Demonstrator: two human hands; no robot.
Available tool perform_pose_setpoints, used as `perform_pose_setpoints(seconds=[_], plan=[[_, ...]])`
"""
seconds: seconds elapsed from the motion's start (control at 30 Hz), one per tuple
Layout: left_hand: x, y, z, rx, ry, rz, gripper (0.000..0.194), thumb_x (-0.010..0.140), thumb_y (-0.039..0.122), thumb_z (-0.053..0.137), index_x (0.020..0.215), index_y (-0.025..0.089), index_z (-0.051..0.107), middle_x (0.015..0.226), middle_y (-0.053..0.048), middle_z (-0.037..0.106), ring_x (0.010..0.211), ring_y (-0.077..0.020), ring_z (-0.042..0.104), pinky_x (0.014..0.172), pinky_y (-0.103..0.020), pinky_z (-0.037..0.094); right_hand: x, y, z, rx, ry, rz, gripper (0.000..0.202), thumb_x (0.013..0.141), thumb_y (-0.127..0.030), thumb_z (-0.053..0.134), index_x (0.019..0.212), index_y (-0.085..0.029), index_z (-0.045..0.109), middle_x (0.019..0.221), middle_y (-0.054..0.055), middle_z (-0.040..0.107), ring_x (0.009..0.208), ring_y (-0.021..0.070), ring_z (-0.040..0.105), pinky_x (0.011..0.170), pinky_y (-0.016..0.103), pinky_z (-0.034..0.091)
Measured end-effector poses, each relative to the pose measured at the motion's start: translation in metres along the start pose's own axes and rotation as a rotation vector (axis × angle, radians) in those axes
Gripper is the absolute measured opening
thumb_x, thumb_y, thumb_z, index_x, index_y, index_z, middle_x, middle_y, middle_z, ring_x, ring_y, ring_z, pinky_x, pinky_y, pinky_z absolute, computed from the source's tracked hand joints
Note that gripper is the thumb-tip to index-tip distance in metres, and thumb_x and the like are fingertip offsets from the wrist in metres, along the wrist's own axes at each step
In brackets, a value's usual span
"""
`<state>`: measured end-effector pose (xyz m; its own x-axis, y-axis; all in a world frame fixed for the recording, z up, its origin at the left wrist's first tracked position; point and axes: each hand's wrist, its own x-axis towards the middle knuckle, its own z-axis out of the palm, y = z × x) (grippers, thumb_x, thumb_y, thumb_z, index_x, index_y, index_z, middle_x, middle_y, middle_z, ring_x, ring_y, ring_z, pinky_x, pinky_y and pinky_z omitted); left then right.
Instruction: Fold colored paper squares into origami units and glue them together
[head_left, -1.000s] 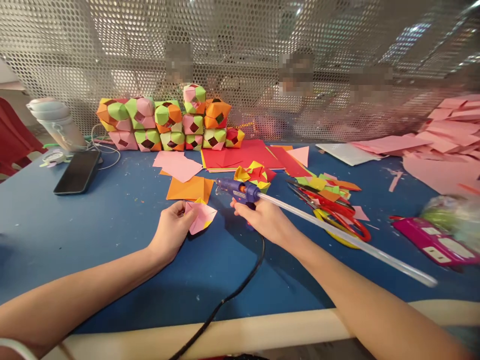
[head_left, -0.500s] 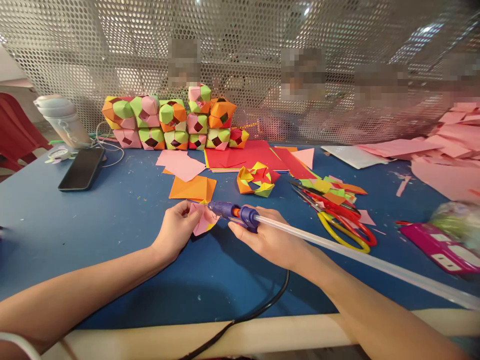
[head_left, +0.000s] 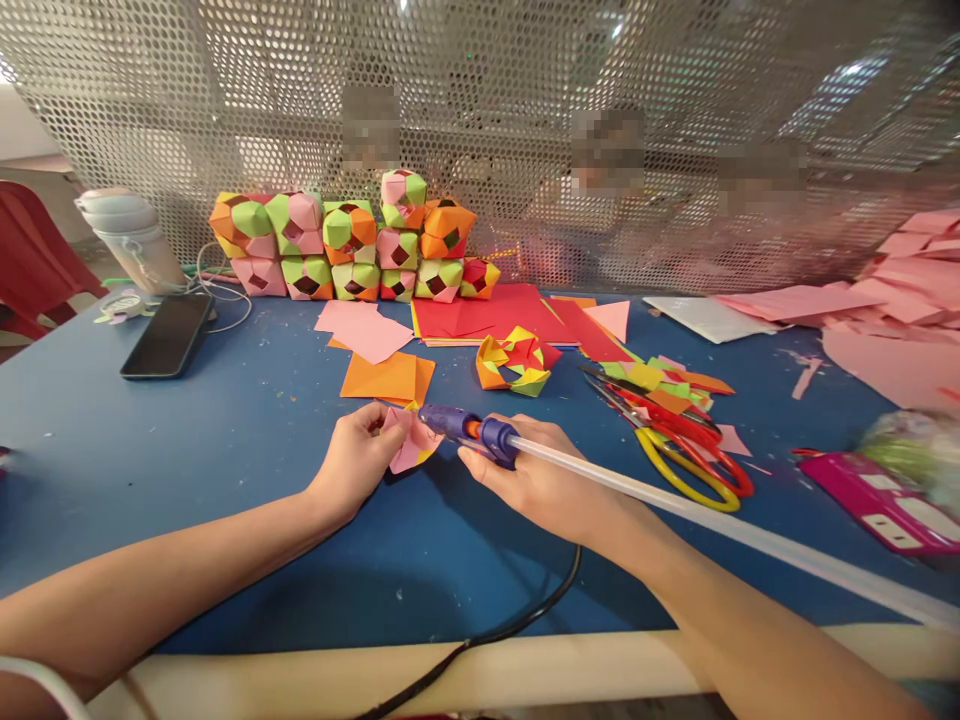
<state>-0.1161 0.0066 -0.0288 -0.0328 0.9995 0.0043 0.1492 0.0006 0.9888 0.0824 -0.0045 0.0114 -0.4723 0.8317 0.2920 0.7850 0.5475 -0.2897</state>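
Observation:
My left hand [head_left: 356, 455] pinches a folded pink and yellow paper piece [head_left: 409, 445] between thumb and fingers, a little above the blue table. Wrapped round a dark blue hot glue gun [head_left: 495, 440] is my right hand [head_left: 551, 480]. The gun's nozzle points left and meets the far edge of the paper piece; whether it touches cannot be told. A long clear glue stick [head_left: 675, 502] runs out of the gun's back toward the lower right. Just beyond my hands lie orange paper squares [head_left: 379, 376] and a ring of folded red, orange and yellow paper [head_left: 491, 375].
Stacked folded paper balls [head_left: 349, 235] stand at the back by a perforated metal screen [head_left: 510, 80]. To the right lie scissors [head_left: 675, 465], paper scraps and a magenta power strip [head_left: 874, 500]. A phone [head_left: 166, 338] and bottle [head_left: 131, 240] are left. A black cord [head_left: 525, 615] crosses the front edge.
The whole view has shifted slightly, so things sit a little further right. Both hands keep their grip, and the glue gun stays at the paper piece.

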Motion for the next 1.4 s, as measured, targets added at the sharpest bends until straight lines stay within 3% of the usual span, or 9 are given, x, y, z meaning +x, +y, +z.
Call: perform_pose_setpoints(seconds=[0.43,0.6,1.0,1.13,1.4], plan=[[-0.002,0.007,0.002,0.035,0.012,-0.023,0.017,0.071,0.029,0.059,0.061,0.016,0.056,0.056,0.003,0.050,0.053,-0.0096,0.042,0.049,-0.021,0.031,0.000,-0.003,-0.008,0.017,-0.016,0.075,0.028,0.086,-0.040,0.044,0.072,-0.019,0.056,0.067,0.004,0.061,0.067,0.0202,0.057,0.064,0.031,0.039],[-0.002,0.007,0.002,0.063,0.002,-0.014,0.018,0.073,0.030,0.058,0.064,0.015,0.058,0.058,0.003,0.050,0.054,-0.0095,0.042,0.050,-0.021,0.032,-0.001,-0.003,-0.009,-0.028,-0.075,0.047,0.025,0.086,-0.037,0.045,0.079,-0.019,0.060,0.070,0.005,0.064,0.069,0.0217,0.058,0.063,0.031,0.038],[-0.002,0.005,0.002,0.089,-0.015,-0.011,0.017,0.074,0.027,0.056,0.063,0.015,0.053,0.057,0.004,0.047,0.055,-0.0088,0.041,0.050,-0.020,0.031,-0.001,-0.005,-0.013,-0.022,-0.036,0.044,0.024,0.086,-0.035,0.045,0.075,-0.018,0.058,0.068,0.004,0.064,0.068,0.0199,0.059,0.065,0.030,0.040],[-0.002,0.003,0.001,0.095,-0.040,0.005,0.023,0.077,0.034,0.055,0.064,0.015,0.053,0.059,0.003,0.049,0.055,-0.0091,0.041,0.050,-0.021,0.031,0.000,-0.004,-0.011,0.013,-0.057,0.070,0.024,0.086,-0.037,0.045,0.074,-0.019,0.058,0.069,0.004,0.063,0.069,0.0203,0.058,0.065,0.030,0.040],[-0.004,0.005,0.002,0.083,-0.015,-0.008,0.019,0.075,0.028,0.056,0.062,0.015,0.050,0.058,0.004,0.046,0.056,-0.0085,0.040,0.050,-0.020,0.030,0.001,-0.005,-0.016,0.001,-0.105,0.067,0.025,0.087,-0.035,0.043,0.078,-0.020,0.060,0.073,0.004,0.065,0.071,0.0209,0.057,0.069,0.032,0.039]])
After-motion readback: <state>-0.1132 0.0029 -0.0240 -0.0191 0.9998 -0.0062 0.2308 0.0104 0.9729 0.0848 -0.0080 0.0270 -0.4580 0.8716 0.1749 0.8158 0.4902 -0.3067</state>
